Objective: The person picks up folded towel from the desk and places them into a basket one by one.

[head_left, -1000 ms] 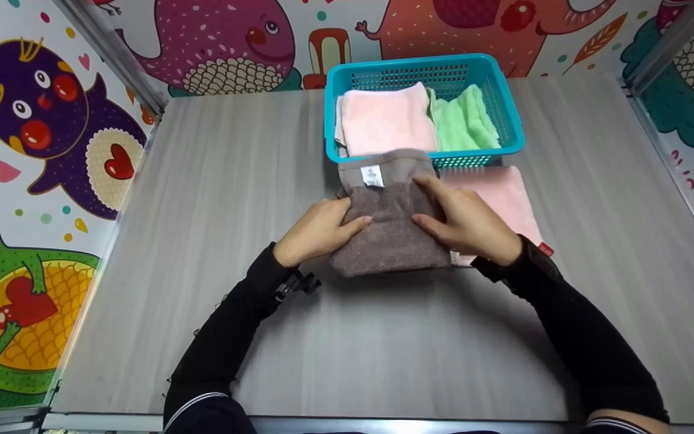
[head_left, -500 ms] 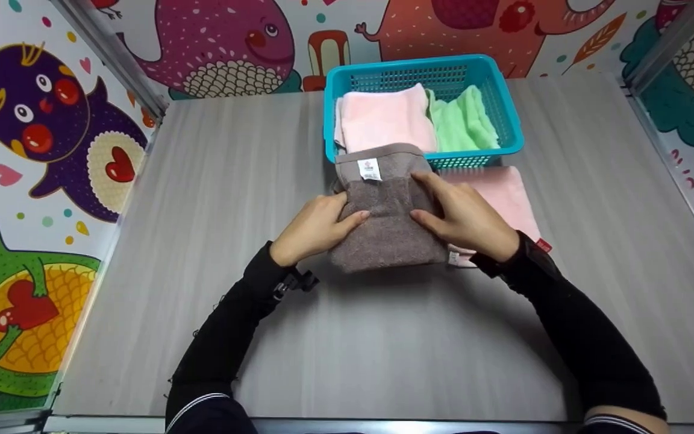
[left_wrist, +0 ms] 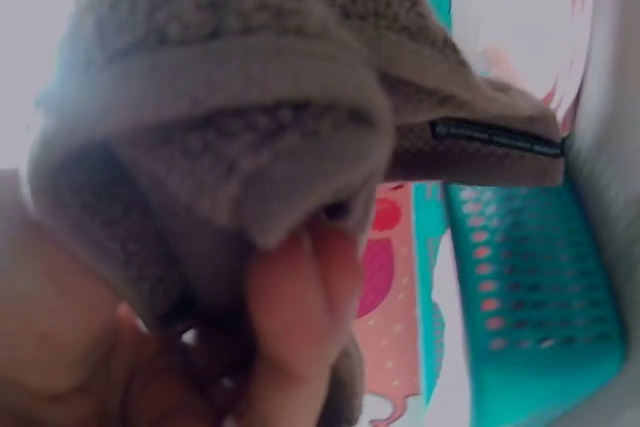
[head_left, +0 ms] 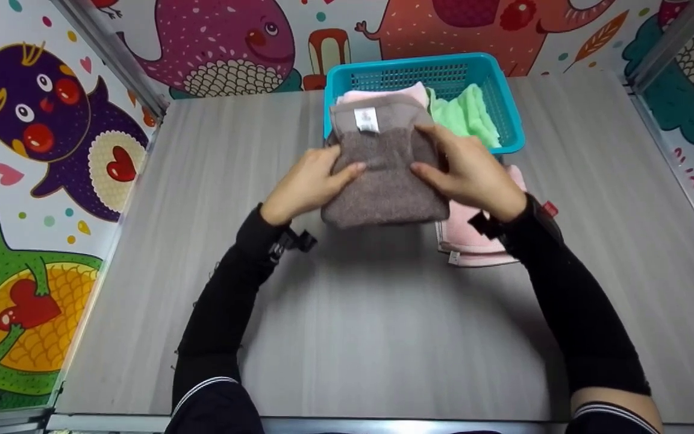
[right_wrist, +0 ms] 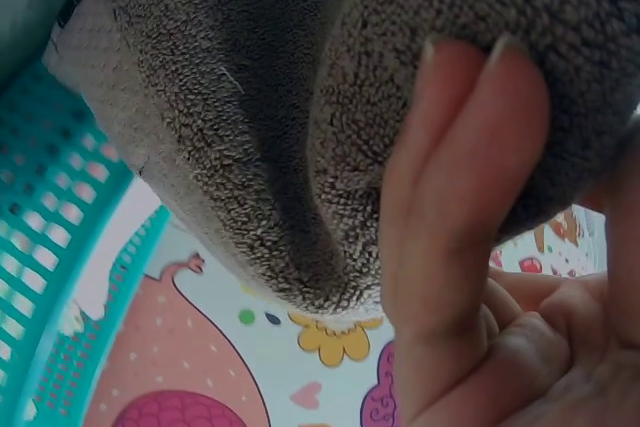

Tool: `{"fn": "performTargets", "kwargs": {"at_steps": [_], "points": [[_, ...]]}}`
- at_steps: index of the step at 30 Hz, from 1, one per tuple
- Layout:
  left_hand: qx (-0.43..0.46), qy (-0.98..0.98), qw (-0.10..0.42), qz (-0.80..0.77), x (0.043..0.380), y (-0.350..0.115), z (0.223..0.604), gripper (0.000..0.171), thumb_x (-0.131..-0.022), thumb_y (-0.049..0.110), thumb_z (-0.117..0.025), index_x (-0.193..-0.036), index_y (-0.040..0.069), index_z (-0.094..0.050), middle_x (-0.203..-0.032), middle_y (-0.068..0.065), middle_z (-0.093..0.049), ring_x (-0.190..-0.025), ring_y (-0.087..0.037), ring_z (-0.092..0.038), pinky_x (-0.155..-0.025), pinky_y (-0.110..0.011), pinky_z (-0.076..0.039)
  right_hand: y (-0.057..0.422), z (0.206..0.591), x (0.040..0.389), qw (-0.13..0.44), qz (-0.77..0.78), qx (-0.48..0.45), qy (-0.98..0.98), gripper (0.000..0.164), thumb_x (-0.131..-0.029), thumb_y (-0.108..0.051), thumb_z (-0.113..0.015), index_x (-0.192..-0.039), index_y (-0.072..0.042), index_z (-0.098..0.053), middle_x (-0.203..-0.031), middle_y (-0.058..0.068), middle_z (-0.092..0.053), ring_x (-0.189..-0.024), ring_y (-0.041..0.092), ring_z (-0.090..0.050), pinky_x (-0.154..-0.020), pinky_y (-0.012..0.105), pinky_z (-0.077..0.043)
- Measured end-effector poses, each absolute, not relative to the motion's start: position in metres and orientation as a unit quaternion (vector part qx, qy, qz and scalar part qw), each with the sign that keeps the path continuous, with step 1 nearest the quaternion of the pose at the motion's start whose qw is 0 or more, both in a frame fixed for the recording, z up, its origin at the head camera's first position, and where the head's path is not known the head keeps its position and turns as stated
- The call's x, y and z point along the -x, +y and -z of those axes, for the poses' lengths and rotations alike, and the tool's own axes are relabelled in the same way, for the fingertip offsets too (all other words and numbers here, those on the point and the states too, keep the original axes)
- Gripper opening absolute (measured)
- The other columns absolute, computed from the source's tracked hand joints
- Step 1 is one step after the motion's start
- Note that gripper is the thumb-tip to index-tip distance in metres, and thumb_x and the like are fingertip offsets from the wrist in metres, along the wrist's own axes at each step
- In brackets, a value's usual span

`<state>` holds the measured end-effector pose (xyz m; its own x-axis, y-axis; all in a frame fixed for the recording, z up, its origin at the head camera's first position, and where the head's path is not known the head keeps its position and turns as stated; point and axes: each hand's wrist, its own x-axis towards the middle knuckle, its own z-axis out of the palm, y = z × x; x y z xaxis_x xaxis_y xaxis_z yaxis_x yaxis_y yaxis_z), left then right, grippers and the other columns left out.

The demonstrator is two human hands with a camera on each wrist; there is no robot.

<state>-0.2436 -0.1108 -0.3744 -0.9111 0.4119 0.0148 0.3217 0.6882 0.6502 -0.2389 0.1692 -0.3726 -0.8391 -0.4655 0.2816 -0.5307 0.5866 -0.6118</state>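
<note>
A folded grey-brown towel [head_left: 383, 181] with a white label is held up between my two hands, its far end over the front of the teal basket [head_left: 506, 114]. My left hand [head_left: 308, 184] grips its left edge, thumb on top and fingers beneath. On the right edge my right hand [head_left: 473, 175] does the same. The wrist views show fingertips pressing into the underside of the terry towel [left_wrist: 230, 97], with the basket [right_wrist: 40, 247] close by. Inside the basket a pink towel [head_left: 413, 93] is partly hidden behind the brown one; a green towel [head_left: 464, 114] lies to its right.
A folded pink towel [head_left: 476, 232] with a red tag lies on the table [head_left: 371, 337] in front of the basket, partly under my right forearm. Printed cartoon panels [head_left: 226, 42] wall in the back and sides.
Both hands have lifted the brown towel and carried it forward, from in front of the basket to over its front rim. It now covers much of the pink towel inside.
</note>
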Motion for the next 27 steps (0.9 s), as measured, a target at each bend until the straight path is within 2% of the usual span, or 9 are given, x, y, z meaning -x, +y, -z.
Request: {"fn": "performTargets", "kwargs": {"at_steps": [3,6,10,13,17,21,23,24,27], "points": [[-0.189,0.918,0.061,-0.343,0.258,-0.112,0.364,0.034,-0.106,0.037,-0.059,-0.109,0.003,-0.063,-0.094,-0.008,-0.063,-0.084,-0.020,-0.059,-0.074,-0.035,-0.050,0.167,0.363,0.253,0.057,-0.362,-0.278,-0.888,0.056,-0.099,-0.022,-0.071,-0.147,-0.003,-0.050,-0.110,0.021,-0.071,-0.088,0.029,-0.069,-0.074,0.046,-0.059],[-0.180,0.925,0.041,-0.332,0.275,-0.111,0.358,0.037,-0.106,0.038,-0.060,-0.109,0.001,-0.063,-0.097,-0.010,-0.062,-0.089,-0.022,-0.058,-0.080,-0.038,-0.050,0.165,0.357,0.271,0.069,-0.355,-0.273,-0.891,0.056,-0.100,-0.024,-0.070,-0.148,-0.002,-0.050,-0.110,0.021,-0.071,-0.088,0.029,-0.068,-0.074,0.041,-0.056],[-0.167,0.937,0.015,-0.306,0.300,-0.108,0.357,0.037,-0.105,0.039,-0.060,-0.099,0.002,-0.058,-0.092,-0.009,-0.055,-0.088,-0.023,-0.052,-0.079,-0.038,-0.044,0.164,0.358,0.297,0.065,-0.347,-0.258,-0.899,0.059,-0.102,-0.029,-0.067,-0.151,-0.003,-0.048,-0.115,0.021,-0.069,-0.093,0.027,-0.066,-0.076,0.036,-0.052],[-0.159,0.943,0.012,-0.294,0.319,-0.105,0.360,0.037,-0.106,0.041,-0.057,-0.098,0.005,-0.054,-0.090,-0.007,-0.049,-0.087,-0.022,-0.047,-0.078,-0.035,-0.036,0.164,0.361,0.313,0.054,-0.346,-0.247,-0.904,0.060,-0.104,-0.032,-0.063,-0.154,-0.006,-0.044,-0.122,0.021,-0.067,-0.101,0.026,-0.065,-0.082,0.039,-0.054],[-0.152,0.945,0.019,-0.288,0.336,-0.103,0.362,0.038,-0.107,0.043,-0.053,-0.101,0.006,-0.053,-0.089,-0.004,-0.044,-0.086,-0.020,-0.043,-0.077,-0.031,-0.030,0.165,0.363,0.329,0.047,-0.354,-0.238,-0.903,0.059,-0.106,-0.031,-0.060,-0.157,-0.006,-0.041,-0.133,0.022,-0.061,-0.112,0.029,-0.060,-0.096,0.044,-0.049],[-0.140,0.942,0.013,-0.305,0.343,-0.105,0.356,0.036,-0.108,0.043,-0.052,-0.103,0.007,-0.054,-0.087,-0.001,-0.044,-0.080,-0.015,-0.043,-0.073,-0.027,-0.032,0.162,0.355,0.336,0.062,-0.371,-0.240,-0.895,0.058,-0.106,-0.031,-0.059,-0.156,-0.007,-0.042,-0.136,0.022,-0.061,-0.114,0.030,-0.060,-0.098,0.046,-0.048],[-0.141,0.938,0.002,-0.316,0.344,-0.107,0.351,0.034,-0.108,0.042,-0.053,-0.100,0.009,-0.052,-0.085,-0.001,-0.042,-0.077,-0.014,-0.042,-0.071,-0.027,-0.031,0.161,0.349,0.339,0.073,-0.373,-0.243,-0.893,0.058,-0.106,-0.031,-0.059,-0.156,-0.007,-0.043,-0.137,0.021,-0.061,-0.115,0.028,-0.062,-0.099,0.046,-0.050],[-0.142,0.936,-0.003,-0.321,0.344,-0.108,0.349,0.034,-0.108,0.042,-0.053,-0.098,0.010,-0.051,-0.084,-0.001,-0.040,-0.075,-0.014,-0.040,-0.071,-0.027,-0.031,0.160,0.346,0.341,0.077,-0.374,-0.243,-0.892,0.058,-0.106,-0.031,-0.059,-0.156,-0.008,-0.043,-0.137,0.020,-0.061,-0.114,0.028,-0.062,-0.095,0.046,-0.053],[-0.147,0.933,-0.014,-0.328,0.346,-0.108,0.346,0.034,-0.108,0.041,-0.053,-0.094,0.012,-0.046,-0.082,-0.001,-0.035,-0.074,-0.013,-0.036,-0.072,-0.027,-0.028,0.160,0.343,0.345,0.085,-0.370,-0.244,-0.892,0.058,-0.106,-0.030,-0.060,-0.156,-0.007,-0.043,-0.140,0.019,-0.061,-0.117,0.027,-0.062,-0.098,0.046,-0.053]]}}
